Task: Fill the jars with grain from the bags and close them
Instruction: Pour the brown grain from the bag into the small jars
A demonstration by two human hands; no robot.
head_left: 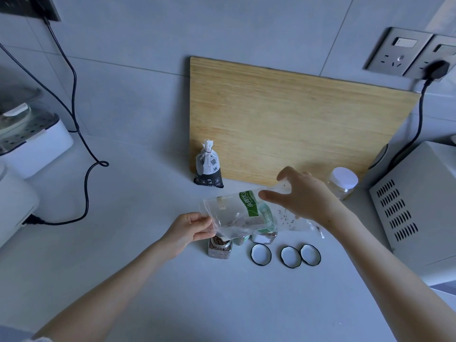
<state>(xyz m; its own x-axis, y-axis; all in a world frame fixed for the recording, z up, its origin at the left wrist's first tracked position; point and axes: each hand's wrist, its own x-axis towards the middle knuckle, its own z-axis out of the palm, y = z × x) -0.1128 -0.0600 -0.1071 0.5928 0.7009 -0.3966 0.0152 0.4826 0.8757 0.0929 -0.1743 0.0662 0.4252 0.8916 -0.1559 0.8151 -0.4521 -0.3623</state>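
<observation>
Clear bag [243,213] with green label, held over the counter [148,243] between both hands and tilted, mouth end low at the left, far end high at the right. Left hand [190,230]: thumb and fingers [203,234] curled, pinching the bag's lower mouth edge. Right hand [304,197]: fingers [269,195] spread and bent over the raised end, gripping the film; loose grains cling inside the bag just below this palm. Jar [220,246] — square, glass, uncapped, nearly full of brown grain — stands directly beneath the left fingertips, the bag's mouth at its rim. Second jar [240,241] and third jar [266,237] stand just right of it, under the bag's belly and largely hidden by it; the third shows brown grain, the second's fill cannot be told. Three lids [291,257], white inside with black rims, lie upturned in a row on the counter, nearer the person than the jars and below the right wrist. Beyond the fingers: black bag [209,166], tied at the neck, upright against a wooden board [296,124] that leans on the tiled wall. Capped jar [344,182] — white top — stands just right of the right hand. Microwave [419,211] farther right; black cable [86,188] trails over the counter well left of the left hand.
</observation>
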